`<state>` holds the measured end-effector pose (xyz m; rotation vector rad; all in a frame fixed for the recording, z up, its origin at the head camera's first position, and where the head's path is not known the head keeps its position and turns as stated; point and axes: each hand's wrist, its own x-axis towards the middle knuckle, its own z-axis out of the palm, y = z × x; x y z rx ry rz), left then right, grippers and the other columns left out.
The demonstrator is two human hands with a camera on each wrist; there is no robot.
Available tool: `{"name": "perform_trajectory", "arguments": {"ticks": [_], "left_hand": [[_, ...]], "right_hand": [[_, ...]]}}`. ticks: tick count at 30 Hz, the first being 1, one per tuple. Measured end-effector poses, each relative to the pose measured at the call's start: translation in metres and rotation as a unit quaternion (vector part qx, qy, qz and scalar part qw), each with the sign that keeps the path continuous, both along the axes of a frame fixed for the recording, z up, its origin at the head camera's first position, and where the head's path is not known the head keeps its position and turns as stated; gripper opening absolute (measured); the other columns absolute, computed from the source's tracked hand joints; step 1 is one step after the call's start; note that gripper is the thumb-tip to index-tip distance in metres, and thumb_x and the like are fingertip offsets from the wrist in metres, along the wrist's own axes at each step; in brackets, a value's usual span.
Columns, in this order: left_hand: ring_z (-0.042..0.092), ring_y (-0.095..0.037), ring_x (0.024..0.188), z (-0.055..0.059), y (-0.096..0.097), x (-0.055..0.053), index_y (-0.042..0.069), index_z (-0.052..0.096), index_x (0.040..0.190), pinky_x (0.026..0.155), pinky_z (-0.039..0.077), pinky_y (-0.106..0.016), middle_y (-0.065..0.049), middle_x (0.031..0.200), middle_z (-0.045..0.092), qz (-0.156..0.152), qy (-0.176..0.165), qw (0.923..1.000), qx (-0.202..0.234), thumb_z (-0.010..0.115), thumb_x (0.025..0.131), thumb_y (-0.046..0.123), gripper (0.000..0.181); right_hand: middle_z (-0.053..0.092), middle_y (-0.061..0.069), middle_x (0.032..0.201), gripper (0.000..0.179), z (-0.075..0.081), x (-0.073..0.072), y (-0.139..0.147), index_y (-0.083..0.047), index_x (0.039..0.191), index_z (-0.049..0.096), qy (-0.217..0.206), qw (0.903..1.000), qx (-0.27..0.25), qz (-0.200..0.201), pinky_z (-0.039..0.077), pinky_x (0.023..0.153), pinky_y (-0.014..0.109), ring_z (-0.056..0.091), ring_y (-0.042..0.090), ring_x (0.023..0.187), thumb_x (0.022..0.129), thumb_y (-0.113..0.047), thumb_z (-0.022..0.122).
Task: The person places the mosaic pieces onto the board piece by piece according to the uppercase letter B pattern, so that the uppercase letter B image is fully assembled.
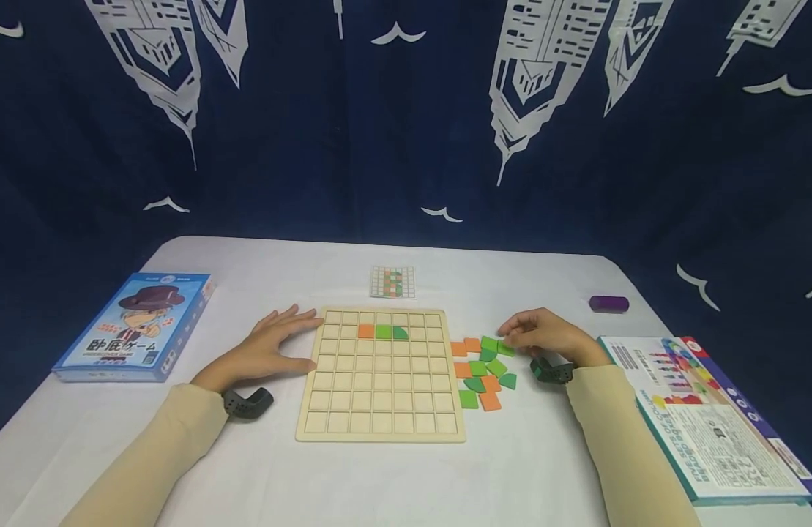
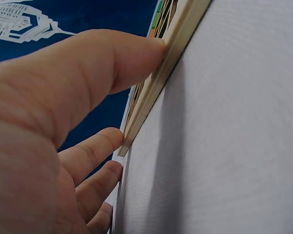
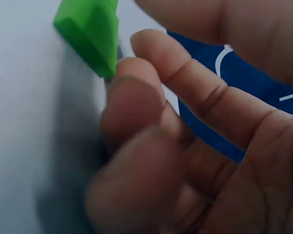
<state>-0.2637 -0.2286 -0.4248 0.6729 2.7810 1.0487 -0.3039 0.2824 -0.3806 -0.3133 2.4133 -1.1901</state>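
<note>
A pale wooden grid board (image 1: 364, 383) lies flat, with an orange square tile (image 1: 366, 331), a green square tile (image 1: 383, 332) and a dark green rounded tile (image 1: 400, 333) in one of its upper rows. Against the board's left edge rests my left hand (image 1: 267, 350), fingers spread; the left wrist view shows its thumb (image 2: 136, 58) touching the rim. My right hand (image 1: 544, 334) is over the loose pile, fingers bent, with its fingertips at a light green tile (image 1: 505, 348). In the right wrist view a green tile (image 3: 90, 31) appears just beyond the fingertips, with no clear pinch on it.
Several orange and green tiles (image 1: 490, 384) lie loose along the board's right side. Behind the board is a small pattern card (image 1: 392, 282). A blue game box (image 1: 135, 326) sits left, a larger box (image 1: 715, 432) right, and a purple cylinder (image 1: 608, 304) behind that.
</note>
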Motion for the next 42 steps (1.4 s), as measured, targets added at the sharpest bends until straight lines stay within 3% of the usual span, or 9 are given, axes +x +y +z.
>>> {"name": "perform_trajectory", "arguments": {"ticks": [7, 16, 21, 26, 31, 42], "left_hand": [[0.012, -0.048, 0.164, 0.001, 0.0, -0.001, 0.004, 0.054, 0.158, 0.131, -0.004, -0.065, -0.021, 0.171, 0.038, -0.004, 0.001, 1.0, 0.001, 0.086, 0.086, 0.043, 0.088], [0.012, -0.047, 0.164, 0.004, 0.0, 0.001, 0.005, 0.054, 0.158, 0.132, -0.004, -0.064, -0.021, 0.171, 0.038, -0.001, 0.0, 1.0, -0.005, 0.086, 0.086, 0.043, 0.088], [0.012, -0.047, 0.164, 0.005, 0.001, 0.001, 0.004, 0.054, 0.158, 0.132, -0.004, -0.064, -0.021, 0.171, 0.038, 0.0, 0.0, 1.0, -0.002, 0.086, 0.086, 0.042, 0.088], [0.012, -0.048, 0.164, 0.004, 0.001, 0.001, 0.004, 0.053, 0.158, 0.131, -0.005, -0.065, -0.021, 0.171, 0.038, -0.001, -0.002, 1.0, 0.003, 0.086, 0.086, 0.042, 0.088], [0.012, -0.047, 0.164, 0.002, 0.001, 0.001, 0.004, 0.054, 0.158, 0.131, -0.005, -0.065, -0.021, 0.171, 0.038, -0.001, -0.002, 1.0, 0.004, 0.086, 0.086, 0.042, 0.088], [0.011, -0.047, 0.165, 0.001, 0.001, 0.001, 0.005, 0.053, 0.158, 0.132, -0.005, -0.065, -0.02, 0.172, 0.037, 0.0, -0.004, 1.0, 0.002, 0.087, 0.086, 0.043, 0.088]], "right_hand": [[0.059, 0.0, 0.083, 0.038, 0.003, 0.004, 0.005, 0.012, 0.124, 0.068, 0.005, 0.9996, 0.027, 0.012, 0.051, 0.067, 0.024, 0.055, 0.014, 0.074, 0.093, -0.005, 0.079], [0.056, 0.001, 0.081, 0.029, 0.003, 0.002, 0.0, 0.005, 0.106, 0.072, 0.032, 0.9956, 0.088, -0.001, 0.05, 0.066, 0.025, 0.054, 0.016, 0.074, 0.082, -0.004, 0.087], [0.058, 0.001, 0.079, 0.027, 0.001, 0.001, -0.001, 0.005, 0.109, 0.073, 0.042, 0.9935, 0.101, -0.031, 0.049, 0.066, 0.026, 0.055, 0.016, 0.07, 0.087, -0.007, 0.084], [0.059, 0.003, 0.085, 0.034, -0.002, 0.001, -0.001, 0.008, 0.12, 0.068, 0.046, 0.9938, 0.075, -0.068, 0.053, 0.062, 0.024, 0.056, 0.016, 0.07, 0.092, -0.007, 0.08], [0.057, 0.004, 0.085, 0.038, -0.003, 0.002, -0.001, 0.01, 0.124, 0.066, 0.054, 0.9939, 0.06, -0.075, 0.053, 0.06, 0.023, 0.055, 0.016, 0.068, 0.092, -0.004, 0.08], [0.063, 0.005, 0.088, 0.031, -0.007, -0.002, -0.007, 0.005, 0.119, 0.068, 0.063, 0.9904, 0.08, -0.093, 0.052, 0.06, 0.026, 0.057, 0.016, 0.067, 0.093, -0.008, 0.079]]}}
